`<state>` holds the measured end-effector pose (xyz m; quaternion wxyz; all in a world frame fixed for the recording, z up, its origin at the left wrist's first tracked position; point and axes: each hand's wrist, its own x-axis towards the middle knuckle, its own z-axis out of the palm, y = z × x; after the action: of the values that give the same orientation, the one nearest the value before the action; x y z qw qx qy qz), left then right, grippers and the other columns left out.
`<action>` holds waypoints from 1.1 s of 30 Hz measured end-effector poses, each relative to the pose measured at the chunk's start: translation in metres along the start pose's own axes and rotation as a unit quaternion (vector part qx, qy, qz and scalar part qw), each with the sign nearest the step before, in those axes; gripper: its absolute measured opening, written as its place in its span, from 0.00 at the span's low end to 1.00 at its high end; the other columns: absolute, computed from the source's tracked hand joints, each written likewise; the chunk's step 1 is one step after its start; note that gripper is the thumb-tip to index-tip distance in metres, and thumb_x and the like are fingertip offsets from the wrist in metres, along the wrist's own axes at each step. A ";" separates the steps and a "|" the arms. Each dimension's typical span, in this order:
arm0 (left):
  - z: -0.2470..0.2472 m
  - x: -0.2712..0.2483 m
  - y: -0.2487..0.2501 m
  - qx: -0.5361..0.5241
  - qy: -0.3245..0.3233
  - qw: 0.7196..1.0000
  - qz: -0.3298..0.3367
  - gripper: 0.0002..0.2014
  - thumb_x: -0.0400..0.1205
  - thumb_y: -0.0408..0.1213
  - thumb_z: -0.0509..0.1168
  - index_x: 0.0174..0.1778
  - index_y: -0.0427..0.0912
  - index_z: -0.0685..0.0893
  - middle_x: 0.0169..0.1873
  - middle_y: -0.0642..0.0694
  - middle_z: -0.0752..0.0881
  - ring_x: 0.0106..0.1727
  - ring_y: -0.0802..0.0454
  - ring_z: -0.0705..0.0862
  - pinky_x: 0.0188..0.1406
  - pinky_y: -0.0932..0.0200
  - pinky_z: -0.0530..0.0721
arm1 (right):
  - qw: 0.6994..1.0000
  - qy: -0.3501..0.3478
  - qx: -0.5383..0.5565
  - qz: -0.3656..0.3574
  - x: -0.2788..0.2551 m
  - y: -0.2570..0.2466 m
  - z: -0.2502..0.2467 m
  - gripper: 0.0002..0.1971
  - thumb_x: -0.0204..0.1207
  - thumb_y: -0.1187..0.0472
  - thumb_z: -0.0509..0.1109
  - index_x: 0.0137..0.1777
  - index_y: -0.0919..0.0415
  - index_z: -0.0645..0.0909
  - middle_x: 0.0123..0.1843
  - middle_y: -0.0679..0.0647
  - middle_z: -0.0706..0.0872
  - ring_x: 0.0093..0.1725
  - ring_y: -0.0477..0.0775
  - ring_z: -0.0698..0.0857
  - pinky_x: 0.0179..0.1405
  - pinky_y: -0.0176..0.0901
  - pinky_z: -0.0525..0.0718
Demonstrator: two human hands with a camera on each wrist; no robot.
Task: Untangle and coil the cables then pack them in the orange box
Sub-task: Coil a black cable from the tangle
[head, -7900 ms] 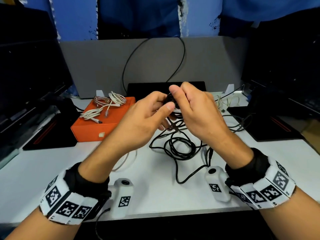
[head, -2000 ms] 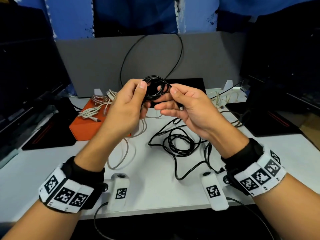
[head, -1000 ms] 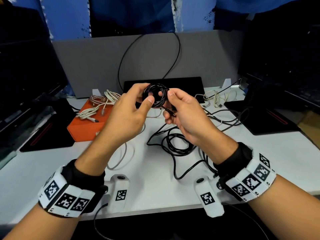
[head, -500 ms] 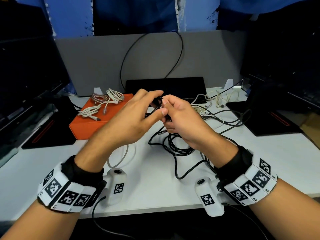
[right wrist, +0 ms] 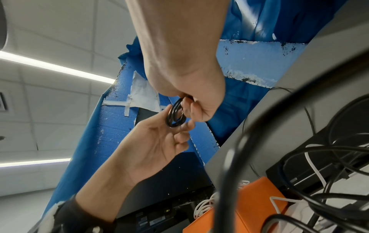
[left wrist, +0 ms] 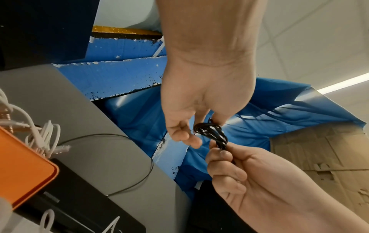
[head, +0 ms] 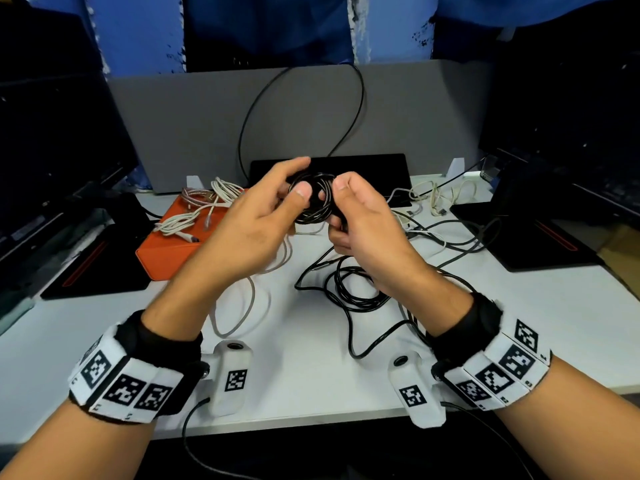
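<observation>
Both the left hand (head: 256, 223) and the right hand (head: 367, 220) are pinching a small black cable coil (head: 313, 202) with curled fingers. Below them a white table (head: 311, 375) is carrying loose black cables (head: 349, 289), and the orange box (head: 173, 244) is sitting at middle left before a grey partition (head: 194, 133).

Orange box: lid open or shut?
Shut. The orange box shows an unbroken flat top, and white cables lie piled on it rather than inside.

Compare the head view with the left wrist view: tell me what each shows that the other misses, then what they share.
Only the head view shows the loose black cable sprawled on the white table, the wrist bands, and the pale cables at the table's far right.

Only the left wrist view shows the ceiling light strip and the cardboard.

Both show the left hand and right hand holding the small black coil, and the orange box with white cables on its lid.
</observation>
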<state>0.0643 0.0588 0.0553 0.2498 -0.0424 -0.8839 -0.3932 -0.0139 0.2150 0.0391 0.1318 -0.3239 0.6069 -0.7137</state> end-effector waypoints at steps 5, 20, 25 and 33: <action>0.006 0.003 0.004 -0.142 0.046 0.988 -0.029 0.13 0.90 0.37 0.58 0.66 0.45 0.85 0.37 0.50 0.82 0.35 0.47 0.79 0.34 0.56 0.79 | 0.999 0.011 -0.020 -0.024 0.000 0.000 -0.001 0.15 0.95 0.55 0.52 0.50 0.64 0.72 0.32 0.48 0.69 0.23 0.38 0.65 0.21 0.31 0.63; 0.000 -0.003 0.010 -0.035 0.042 0.998 0.021 0.23 0.88 0.47 0.67 0.80 0.57 0.75 0.46 0.59 0.84 0.43 0.55 0.86 0.48 0.55 0.89 | 0.994 -0.030 -0.095 -0.050 0.003 -0.011 -0.015 0.16 0.95 0.56 0.55 0.45 0.57 0.76 0.27 0.43 0.68 0.23 0.40 0.65 0.22 0.33 0.64; -0.005 0.000 0.007 -0.096 0.017 0.995 -0.003 0.29 0.83 0.40 0.73 0.81 0.55 0.75 0.51 0.49 0.82 0.40 0.51 0.85 0.45 0.50 0.88 | 0.983 -0.082 -0.163 -0.025 0.005 -0.014 -0.022 0.16 0.94 0.54 0.55 0.50 0.55 0.81 0.35 0.52 0.83 0.32 0.53 0.78 0.35 0.48 0.76; -0.011 -0.002 0.007 -0.078 -0.039 0.996 -0.011 0.30 0.79 0.43 0.74 0.78 0.64 0.77 0.55 0.50 0.82 0.44 0.50 0.85 0.48 0.51 0.86 | 0.981 -0.068 -0.174 -0.046 0.011 -0.023 -0.038 0.17 0.90 0.48 0.61 0.71 0.50 0.87 0.66 0.41 0.90 0.70 0.36 0.84 0.78 0.45 0.75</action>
<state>0.0724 0.0555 0.0651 0.2070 -0.0677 -0.8598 -0.4619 -0.0410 0.2435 0.0622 0.0818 -0.4169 0.6961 -0.5788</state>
